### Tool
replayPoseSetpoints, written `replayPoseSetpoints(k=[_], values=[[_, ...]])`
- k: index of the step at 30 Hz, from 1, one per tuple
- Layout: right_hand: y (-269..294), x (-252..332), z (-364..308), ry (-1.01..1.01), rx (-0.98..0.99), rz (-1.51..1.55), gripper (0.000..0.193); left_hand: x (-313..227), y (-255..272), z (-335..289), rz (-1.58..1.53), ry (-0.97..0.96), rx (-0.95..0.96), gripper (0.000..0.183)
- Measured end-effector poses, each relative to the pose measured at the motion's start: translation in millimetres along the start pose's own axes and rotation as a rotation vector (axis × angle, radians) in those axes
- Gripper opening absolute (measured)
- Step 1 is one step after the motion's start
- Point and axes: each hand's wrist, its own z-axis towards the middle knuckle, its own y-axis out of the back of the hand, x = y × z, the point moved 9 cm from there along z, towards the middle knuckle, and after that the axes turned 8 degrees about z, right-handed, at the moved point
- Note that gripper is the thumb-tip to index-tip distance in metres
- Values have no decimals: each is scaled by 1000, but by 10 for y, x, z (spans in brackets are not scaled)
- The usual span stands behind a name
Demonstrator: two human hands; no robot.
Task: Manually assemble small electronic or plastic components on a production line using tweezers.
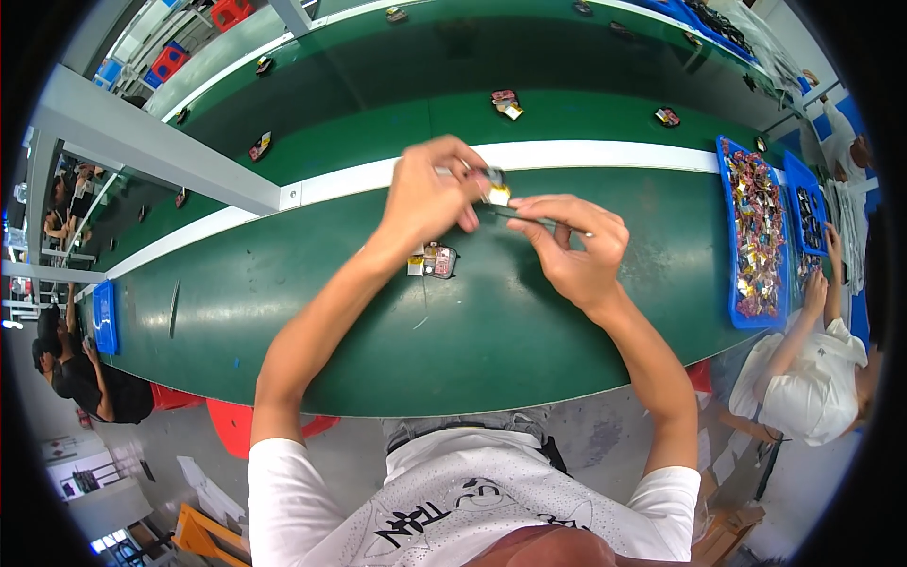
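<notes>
My left hand (pixel 423 194) is closed round a small electronic unit (pixel 496 189) with a dark casing and a yellow-and-white piece, held above the green table near its white rail. Motion blurs the fingers a little. Between the fingers and thumb of my right hand (pixel 584 248) is a thin, dark, tweezer-like tool (pixel 540 221), its tip close to the unit. Whether the tip touches it I cannot tell. Below my hands, a similar unit (pixel 440 261) with a reddish board and a pale flap lies on the table.
A blue tray (pixel 732 236) full of small colourful parts stands at the right, beside another blue tray (pixel 803 180). Beyond the white rail (pixel 586 154), several units lie on a green belt. A thin tool (pixel 174 310) rests at left. Co-workers (pixel 803 378) sit at both sides.
</notes>
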Motion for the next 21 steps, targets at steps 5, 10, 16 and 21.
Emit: replayPoseSetpoints(k=[5,10,16,21], values=[[145,-27,71,-46,-114,51,18,215,917,810,179,-50,-371,18],[163,24,94,18,-48,0,20,49,1346,1001,1272,-152,-721,27],[122,105,72,82,11,-31,20,-345,751,1196,1090,-547,-583,30],[102,69,45,67,14,-33,20,-193,44,1618,937,-489,-125,22]])
